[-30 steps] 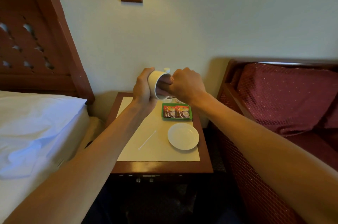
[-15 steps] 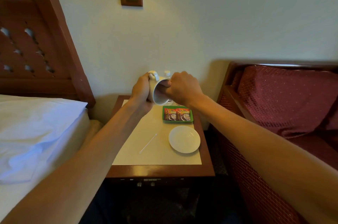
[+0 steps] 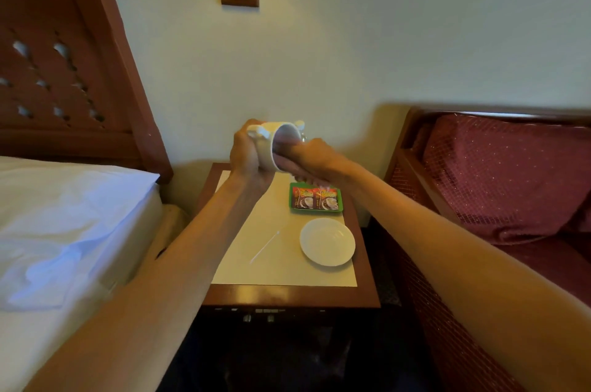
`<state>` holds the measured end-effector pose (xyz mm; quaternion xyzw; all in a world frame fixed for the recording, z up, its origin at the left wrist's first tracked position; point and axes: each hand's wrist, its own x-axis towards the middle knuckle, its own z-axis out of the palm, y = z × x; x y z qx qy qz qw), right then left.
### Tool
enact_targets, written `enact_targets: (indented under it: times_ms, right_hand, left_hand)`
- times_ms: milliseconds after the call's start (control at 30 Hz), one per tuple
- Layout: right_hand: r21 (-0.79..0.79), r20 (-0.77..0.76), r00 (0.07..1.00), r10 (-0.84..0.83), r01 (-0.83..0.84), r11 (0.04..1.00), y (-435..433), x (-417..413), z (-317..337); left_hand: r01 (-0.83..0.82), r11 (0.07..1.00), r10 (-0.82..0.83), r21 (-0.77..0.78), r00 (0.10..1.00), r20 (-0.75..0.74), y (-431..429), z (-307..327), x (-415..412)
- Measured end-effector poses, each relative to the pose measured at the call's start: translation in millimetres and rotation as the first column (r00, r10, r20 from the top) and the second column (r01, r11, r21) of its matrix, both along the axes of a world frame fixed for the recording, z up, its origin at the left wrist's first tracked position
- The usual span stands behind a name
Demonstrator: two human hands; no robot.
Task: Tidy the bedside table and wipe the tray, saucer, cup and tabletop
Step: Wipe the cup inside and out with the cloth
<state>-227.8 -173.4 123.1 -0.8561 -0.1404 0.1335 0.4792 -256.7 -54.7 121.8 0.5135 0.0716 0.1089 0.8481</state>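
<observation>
My left hand (image 3: 246,156) is wrapped round the white cup (image 3: 268,148) and holds it tipped on its side above the back of the desk (image 3: 287,294), with the mouth turned to the right. My right hand (image 3: 316,159) meets it there. Its fingers reach into the cup's mouth, and I cannot tell whether they hold anything. Below the hands, a green tray (image 3: 315,211) on the desk carries two sachets (image 3: 316,199). The white saucer (image 3: 327,242) lies just in front of the tray, apart from it, with a thin white stick (image 3: 264,247) to the saucer's left. The bed (image 3: 64,215) is on my left.
</observation>
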Motion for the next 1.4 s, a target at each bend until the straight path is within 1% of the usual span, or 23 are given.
enact_targets:
  times_ms: [67,133,233,300,400,467,533,567,600,667,700,767,833,900,933,1000,1067,1133,1167,1233,1300,1367,1400]
  right_hand:
    - [0.048,-0.324,0.940,0.105,-0.095,0.994,-4,-7,4]
    - [0.079,-0.446,0.882,0.153,-0.132,0.988,-3,-12,5]
    - [-0.263,0.144,0.989,0.034,0.005,0.965,-2,-5,7]
    - [-0.498,0.600,0.795,0.082,0.291,0.817,-6,3,13]
    - [-0.547,0.770,0.606,0.202,0.462,0.698,-9,8,23]
    - [-0.505,0.605,0.792,0.084,0.300,0.809,-5,8,19]
    - [-0.227,-0.007,0.999,0.033,-0.033,0.973,0,3,17]
    - [-0.083,-0.260,0.963,0.070,-0.095,0.992,1,-1,18]
    - [-0.050,-0.319,0.944,0.079,-0.100,0.994,-1,-3,19]
    - [-0.313,0.123,0.992,0.009,0.030,0.949,-3,3,18]
    - [-0.493,0.485,0.873,0.047,0.229,0.839,-5,9,17]
    - [-0.498,0.767,0.627,0.133,0.453,0.739,-6,12,12]
    - [-0.326,0.622,0.781,-0.058,0.326,0.888,-1,13,0]
    - [0.032,0.021,0.995,-0.101,0.101,0.994,6,6,-4]
    - [0.185,-0.269,0.963,0.002,0.049,0.982,9,0,-4]
    - [0.233,-0.401,0.914,0.067,0.030,0.972,10,-4,0]
    - [-0.073,-0.023,0.997,-0.080,0.078,0.994,5,0,7]
    - [-0.498,0.569,0.822,0.035,0.310,0.810,-4,3,15]
    - [-0.576,0.684,0.712,0.159,0.394,0.717,-6,2,19]
    - [-0.568,0.738,0.641,0.212,0.420,0.707,-6,4,17]
    - [-0.423,0.636,0.772,-0.004,0.353,0.834,-1,4,8]
    - [-0.096,0.159,0.980,-0.119,0.135,0.986,10,-1,2]
    - [0.110,-0.111,0.991,-0.068,0.081,0.991,14,-5,2]
  left_hand:
    - [0.050,0.989,-0.047,-0.137,0.999,0.026,-1,-3,-3]
    - [0.110,0.973,-0.107,-0.200,0.994,0.027,3,-7,-4]
    - [0.252,0.948,-0.248,-0.195,0.968,0.047,15,-8,-6]
    - [0.354,0.919,-0.360,-0.170,0.933,-0.002,22,-9,-8]
    - [0.353,0.933,-0.358,-0.069,0.931,-0.071,24,-9,-4]
    - [0.329,0.944,-0.328,0.018,0.943,-0.060,18,-4,-4]
    - [0.261,0.965,-0.261,0.010,0.964,-0.054,14,-6,-2]
    - [0.228,0.973,-0.229,-0.020,0.972,-0.051,12,-7,-2]
    - [0.206,0.978,-0.207,-0.036,0.977,-0.048,12,-8,-1]
    - [0.192,0.981,-0.193,-0.031,0.980,-0.046,10,-11,1]
    - [0.185,0.983,-0.185,-0.014,0.980,-0.069,9,-10,1]
    - [0.140,0.990,-0.137,0.015,0.982,-0.131,6,-7,2]
    - [0.131,0.990,-0.123,0.058,0.985,-0.122,2,-3,4]
    - [0.118,0.993,-0.115,0.023,0.987,-0.114,1,-3,5]
    - [0.129,0.992,-0.128,0.004,0.986,-0.106,2,-5,6]
    - [0.153,0.988,-0.154,-0.021,0.983,-0.095,7,-9,6]
    - [0.186,0.982,-0.181,0.018,0.973,-0.139,15,-9,7]
    - [0.246,0.965,-0.225,0.096,0.956,-0.186,18,-6,7]
    - [0.268,0.955,-0.238,0.130,0.948,-0.210,17,-2,6]
    - [0.251,0.949,-0.209,0.191,0.954,-0.216,12,1,5]
    - [0.141,0.975,-0.117,0.173,0.983,-0.142,3,3,6]
    - [0.012,0.997,-0.006,0.071,0.996,-0.084,-3,7,4]
    - [-0.025,1.000,0.025,0.005,0.997,-0.073,-5,8,3]
